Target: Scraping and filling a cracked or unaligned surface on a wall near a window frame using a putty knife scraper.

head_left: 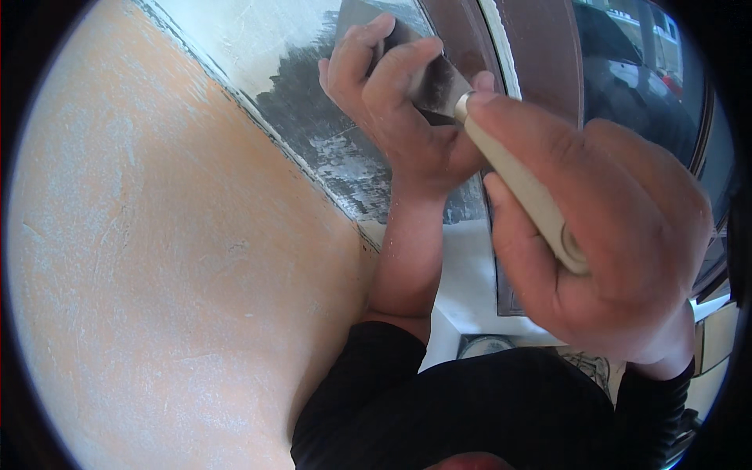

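A putty knife with a wide metal blade and a beige handle (523,188) slants across the upper middle. My right hand (611,227) is wrapped around that handle, with a finger up by the metal collar. Curled over the blade is my left hand (388,102), two fingertips lying on its near face. Part of the blade is hidden behind those fingers. Beyond the blade lies a pale wall strip (235,39) with a dark grey patch (301,86), streaked white lower down. How closely the blade meets this surface cannot be made out.
An orange, scuffed wall (172,235) fills the left side and meets the pale strip along a rough dark edge. On the right stands a brown frame (548,55) with a glass pane (638,86) reflecting vehicles. A round container (486,345) sits low behind my black-clothed body.
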### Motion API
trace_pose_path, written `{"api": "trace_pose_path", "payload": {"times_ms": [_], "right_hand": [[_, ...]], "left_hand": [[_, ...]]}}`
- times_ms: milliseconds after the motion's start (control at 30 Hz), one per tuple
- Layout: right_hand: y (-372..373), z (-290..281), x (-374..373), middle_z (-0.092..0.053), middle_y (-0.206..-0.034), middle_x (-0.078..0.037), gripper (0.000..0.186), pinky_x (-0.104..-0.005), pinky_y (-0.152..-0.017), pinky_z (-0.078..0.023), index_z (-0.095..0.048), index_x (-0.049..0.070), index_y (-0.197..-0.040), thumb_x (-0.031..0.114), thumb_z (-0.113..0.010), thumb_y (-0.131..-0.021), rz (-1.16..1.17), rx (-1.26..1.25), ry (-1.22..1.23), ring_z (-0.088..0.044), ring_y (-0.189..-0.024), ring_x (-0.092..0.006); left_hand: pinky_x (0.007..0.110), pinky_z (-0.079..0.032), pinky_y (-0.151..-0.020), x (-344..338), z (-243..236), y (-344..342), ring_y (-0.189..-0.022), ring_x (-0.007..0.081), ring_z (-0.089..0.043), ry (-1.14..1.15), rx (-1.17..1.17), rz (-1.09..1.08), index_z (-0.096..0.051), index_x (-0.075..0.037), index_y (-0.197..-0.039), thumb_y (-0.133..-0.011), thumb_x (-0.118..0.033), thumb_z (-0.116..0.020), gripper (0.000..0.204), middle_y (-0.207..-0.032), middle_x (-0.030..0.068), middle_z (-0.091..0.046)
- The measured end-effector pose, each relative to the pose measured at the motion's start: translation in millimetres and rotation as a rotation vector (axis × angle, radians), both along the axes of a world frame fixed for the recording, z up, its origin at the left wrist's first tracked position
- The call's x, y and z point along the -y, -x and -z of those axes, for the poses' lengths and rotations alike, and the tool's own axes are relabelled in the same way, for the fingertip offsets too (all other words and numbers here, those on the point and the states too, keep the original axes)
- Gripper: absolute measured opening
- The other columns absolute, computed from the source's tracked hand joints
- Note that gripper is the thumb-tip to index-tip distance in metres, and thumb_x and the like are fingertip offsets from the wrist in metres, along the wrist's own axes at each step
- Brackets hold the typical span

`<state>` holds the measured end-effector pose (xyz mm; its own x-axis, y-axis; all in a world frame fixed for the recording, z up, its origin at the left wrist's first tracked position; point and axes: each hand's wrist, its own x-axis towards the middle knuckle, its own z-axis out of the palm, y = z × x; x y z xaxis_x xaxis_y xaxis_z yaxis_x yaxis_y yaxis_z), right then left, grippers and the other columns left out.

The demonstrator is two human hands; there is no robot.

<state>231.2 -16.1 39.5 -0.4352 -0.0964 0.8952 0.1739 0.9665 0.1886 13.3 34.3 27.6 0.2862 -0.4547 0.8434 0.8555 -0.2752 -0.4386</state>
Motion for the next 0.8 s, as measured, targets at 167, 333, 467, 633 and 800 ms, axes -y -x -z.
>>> {"api": "trace_pose_path", "payload": {"times_ms": [167, 333, 467, 633, 800], "right_hand": [[-7.5, -6.5, 7.3, -0.066, -0.071, -0.009, 0.046, -0.0289, -0.045, -0.040, -0.069, -0.001, -0.116, -0.001, -0.076, -0.071, 0.015, 0.012, -0.033, -0.055, -0.050, -0.0161], [-12.1, -8.5, 9.5, -0.067, -0.073, -0.010, 0.046, -0.0290, -0.045, -0.042, -0.069, -0.001, -0.116, -0.002, -0.076, -0.070, 0.020, 0.063, 0.039, -0.057, -0.051, -0.0170], [-8.4, -7.0, 9.1, -0.069, -0.078, -0.012, 0.046, -0.0280, -0.046, -0.044, -0.069, -0.002, -0.115, -0.003, -0.075, -0.070, -0.005, 0.021, -0.044, -0.060, -0.053, -0.0174], [-5.1, -6.6, 1.2, -0.071, -0.080, -0.014, 0.046, -0.0281, -0.047, -0.045, -0.069, -0.003, -0.115, -0.003, -0.074, -0.070, -0.044, -0.013, -0.031, -0.061, -0.054, -0.0175], [-5.6, -7.3, 4.9, -0.070, -0.079, -0.013, 0.043, -0.0283, -0.049, -0.046, -0.069, -0.003, -0.114, -0.002, -0.074, -0.071, -0.055, 0.000, 0.024, -0.061, -0.054, -0.0183]], "left_hand": [[0.049, -0.032, -0.097, 0.4, -1.1, -0.2, -0.114, 0.0327, -0.046, 0.009, -0.012, 0.027, -0.056, -0.015, -0.119, -0.080, -0.035, -0.075, 0.048, -0.127, 0.0133, -0.052], [0.049, -0.033, -0.097, 1.5, 2.7, 0.7, -0.114, 0.0332, -0.045, -0.004, -0.060, 0.027, -0.056, -0.015, -0.120, -0.079, -0.035, -0.076, 0.050, -0.127, 0.0134, -0.052], [0.048, -0.033, -0.097, -2.0, 4.2, -1.5, -0.114, 0.0330, -0.044, 0.032, 0.010, 0.043, -0.055, -0.015, -0.120, -0.079, -0.036, -0.076, 0.050, -0.128, 0.0132, -0.051], [0.049, -0.032, -0.098, -5.2, 3.9, 1.4, -0.115, 0.0324, -0.044, -0.004, -0.027, 0.021, -0.055, -0.016, -0.120, -0.078, -0.036, -0.076, 0.051, -0.129, 0.0137, -0.051], [0.051, -0.029, -0.099, 4.8, 4.1, -1.8, -0.116, 0.0322, -0.043, 0.023, 0.001, 0.025, -0.056, -0.016, -0.120, -0.076, -0.034, -0.076, 0.051, -0.128, 0.0144, -0.051]]}}
